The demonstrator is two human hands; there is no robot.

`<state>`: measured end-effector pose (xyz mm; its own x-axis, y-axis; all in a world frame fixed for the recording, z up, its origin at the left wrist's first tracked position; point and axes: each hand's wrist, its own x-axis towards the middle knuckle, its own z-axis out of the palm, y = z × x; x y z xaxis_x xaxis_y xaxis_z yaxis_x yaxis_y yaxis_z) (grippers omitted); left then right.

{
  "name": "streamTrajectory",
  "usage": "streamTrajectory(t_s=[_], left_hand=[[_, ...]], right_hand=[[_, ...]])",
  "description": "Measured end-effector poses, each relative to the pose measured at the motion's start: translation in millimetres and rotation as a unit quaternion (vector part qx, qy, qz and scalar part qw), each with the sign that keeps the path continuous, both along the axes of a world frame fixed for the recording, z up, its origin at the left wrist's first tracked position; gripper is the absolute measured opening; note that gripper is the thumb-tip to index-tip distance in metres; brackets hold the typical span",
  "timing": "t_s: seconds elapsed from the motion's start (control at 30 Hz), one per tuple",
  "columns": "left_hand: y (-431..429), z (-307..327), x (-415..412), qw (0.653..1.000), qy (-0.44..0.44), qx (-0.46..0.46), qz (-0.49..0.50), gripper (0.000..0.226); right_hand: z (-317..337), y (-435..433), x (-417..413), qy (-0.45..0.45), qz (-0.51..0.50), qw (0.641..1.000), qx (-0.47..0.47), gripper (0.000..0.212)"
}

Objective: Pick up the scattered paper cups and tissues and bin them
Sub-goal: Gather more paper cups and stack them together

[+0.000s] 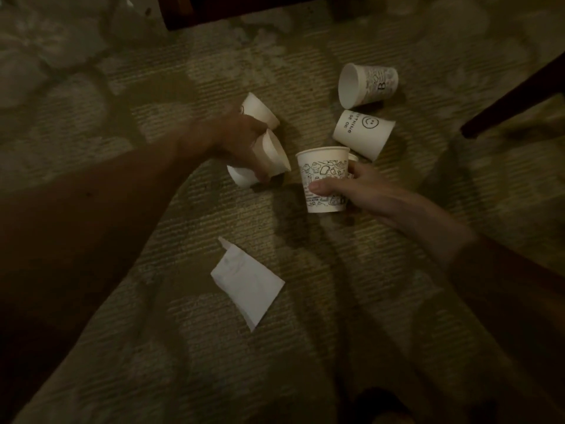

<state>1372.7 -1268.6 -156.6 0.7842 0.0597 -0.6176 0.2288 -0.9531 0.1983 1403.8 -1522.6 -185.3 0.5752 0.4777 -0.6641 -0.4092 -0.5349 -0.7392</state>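
Fingers (354, 168) of the right hand (363, 191) curl round an upright doodle-printed cup (319, 166), thumb across its front. Left hand (229, 139), blurred, grips a tilted plain white cup (275, 154); two more white cups (260, 110) touch it, whether nested cannot be told. Beyond the right hand, a smiley cup (363, 134) and a lettered cup (367, 84) lie on their sides on the carpet (183, 347). A tissue (247, 283) lies flat between the forearms.
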Motion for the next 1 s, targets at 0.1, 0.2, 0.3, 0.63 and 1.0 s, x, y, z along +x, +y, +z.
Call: streamTrajectory(t_s=[0.1, 0.2, 0.3, 0.63, 1.0], left_hand=[[-9.7, 1.0, -30.1, 0.995, 0.032, -0.077, 0.058, 0.101], [-22.0, 8.5, -72.0, 0.97, 0.051, -0.183, 0.149, 0.086], [-41.4, 46.7, -111.2, 0.913, 0.039, -0.31, 0.262, 0.065], [-39.6, 432.9, -192.6, 0.739, -0.019, -0.53, 0.415, 0.061], [38.0, 855.6, -294.8, 0.731, -0.203, -0.542, 0.363, 0.058]], right_hand=[[6.1, -1.3, -7.4, 0.001, -0.006, 1.0, -0.004, 0.068], [23.4, -6.6, -31.9, 0.058, -0.033, 0.998, 0.003, 0.047], [66.2, -19.9, -66.6, 0.112, -0.055, 0.992, -0.005, 0.037], [438.7, -3.1, -129.5, 0.156, -0.072, 0.983, 0.06, 0.064], [866.3, 92.6, -193.0, 0.016, 0.077, 0.972, 0.221, 0.066]])
